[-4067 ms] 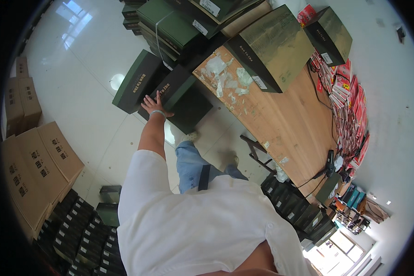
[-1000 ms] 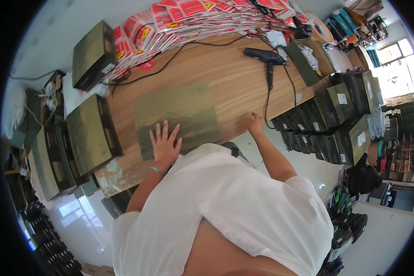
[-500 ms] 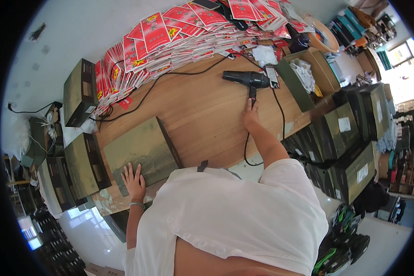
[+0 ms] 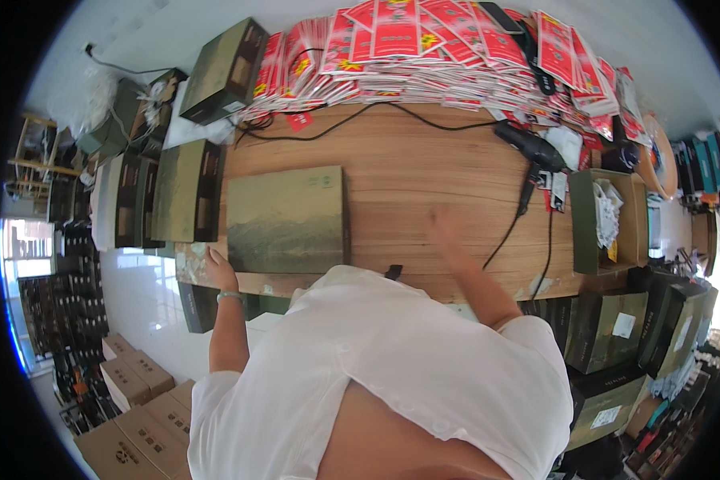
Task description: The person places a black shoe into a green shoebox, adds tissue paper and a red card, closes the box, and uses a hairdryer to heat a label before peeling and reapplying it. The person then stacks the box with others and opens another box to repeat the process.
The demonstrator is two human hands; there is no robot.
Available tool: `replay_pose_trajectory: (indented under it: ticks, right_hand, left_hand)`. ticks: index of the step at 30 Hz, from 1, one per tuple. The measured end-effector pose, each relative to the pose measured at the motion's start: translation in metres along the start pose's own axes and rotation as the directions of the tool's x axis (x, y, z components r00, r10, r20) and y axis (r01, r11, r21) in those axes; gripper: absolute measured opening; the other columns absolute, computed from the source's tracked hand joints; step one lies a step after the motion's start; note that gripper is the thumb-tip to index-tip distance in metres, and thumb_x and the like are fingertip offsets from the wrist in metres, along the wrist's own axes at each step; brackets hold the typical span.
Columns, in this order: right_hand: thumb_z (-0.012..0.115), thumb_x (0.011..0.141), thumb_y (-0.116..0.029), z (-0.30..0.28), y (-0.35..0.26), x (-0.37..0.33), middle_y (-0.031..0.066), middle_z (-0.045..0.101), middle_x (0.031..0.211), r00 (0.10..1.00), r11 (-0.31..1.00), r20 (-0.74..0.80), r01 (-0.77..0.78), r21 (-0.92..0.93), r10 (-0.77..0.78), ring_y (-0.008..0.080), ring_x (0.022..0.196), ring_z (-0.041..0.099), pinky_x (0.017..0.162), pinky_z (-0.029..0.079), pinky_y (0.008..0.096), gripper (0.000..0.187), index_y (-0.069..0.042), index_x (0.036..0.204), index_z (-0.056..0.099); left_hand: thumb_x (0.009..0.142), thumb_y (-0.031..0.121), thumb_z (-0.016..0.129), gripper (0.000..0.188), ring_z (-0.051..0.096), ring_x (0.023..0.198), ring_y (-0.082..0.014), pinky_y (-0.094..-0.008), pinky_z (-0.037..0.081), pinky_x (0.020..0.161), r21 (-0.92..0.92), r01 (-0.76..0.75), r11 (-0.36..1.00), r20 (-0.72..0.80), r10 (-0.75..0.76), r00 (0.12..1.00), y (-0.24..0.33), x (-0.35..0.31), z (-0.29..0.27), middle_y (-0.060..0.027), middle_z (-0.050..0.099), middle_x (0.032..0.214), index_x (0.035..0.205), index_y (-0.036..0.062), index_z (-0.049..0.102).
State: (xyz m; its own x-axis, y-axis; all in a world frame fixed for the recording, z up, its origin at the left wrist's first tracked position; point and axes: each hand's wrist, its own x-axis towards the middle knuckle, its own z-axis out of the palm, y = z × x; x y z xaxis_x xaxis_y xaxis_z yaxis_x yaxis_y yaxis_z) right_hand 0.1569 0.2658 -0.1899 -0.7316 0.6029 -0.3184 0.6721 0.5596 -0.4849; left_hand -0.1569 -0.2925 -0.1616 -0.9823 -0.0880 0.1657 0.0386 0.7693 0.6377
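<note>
A flat green shoebox-like carton (image 4: 286,220) lies closed on the wooden table (image 4: 448,172). Beside its near left corner, over the worn front edge of the table, is my left hand (image 4: 220,270); it grips nothing visible, and its fingers are partly turned from view. My right hand (image 4: 446,228) is smeared by motion above the bare wood, right of the carton. Farther off to the right lies a black hair dryer (image 4: 534,152), with its handle toward me and its cord running to the front edge. The right hand is apart from it.
Red printed packets (image 4: 408,60) are heaped along the back. Upright green boxes (image 4: 188,188) stand at the left, and one (image 4: 226,70) behind them. An opened box (image 4: 584,220) with white wrapping sits at the right, above stacked green boxes (image 4: 612,328). A black cable (image 4: 360,114) crosses the table.
My right hand has let go of the hair dryer's handle and drawn back. My left hand has slid off the carton's top to its near left corner. The view has turned.
</note>
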Motion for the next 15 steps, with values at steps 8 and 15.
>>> replay_pose_trajectory:
  ticks: [8,15]
  right_hand:
    - [0.036,0.102,-0.057,0.122,-0.104,-0.045,0.014,0.065,0.12,0.824,0.578,0.543,-0.367,0.729,-0.162,0.0258,0.103,0.06,0.092,0.047,0.0393,0.068,0.0,0.134,0.053]
    - [0.034,0.1,-0.062,0.121,-0.164,-0.072,0.0137,0.056,0.134,0.743,0.4,0.614,-0.495,0.772,-0.266,0.0252,0.12,0.054,0.105,0.041,0.0384,0.075,-0.002,0.143,0.044]
  left_hand:
    - [0.095,0.052,0.044,0.055,0.04,0.135,-0.0271,-0.0485,0.03,0.108,-0.252,0.849,0.464,0.806,-0.385,0.449,-0.032,0.035,0.022,-0.0038,0.047,0.145,0.14,0.0217,0.047]
    - [0.093,0.052,0.051,0.057,0.039,0.135,-0.0231,-0.0452,0.027,0.111,-0.305,0.621,0.722,0.876,-0.043,0.481,-0.094,0.078,0.031,-0.002,0.045,0.147,0.142,0.0237,0.045]
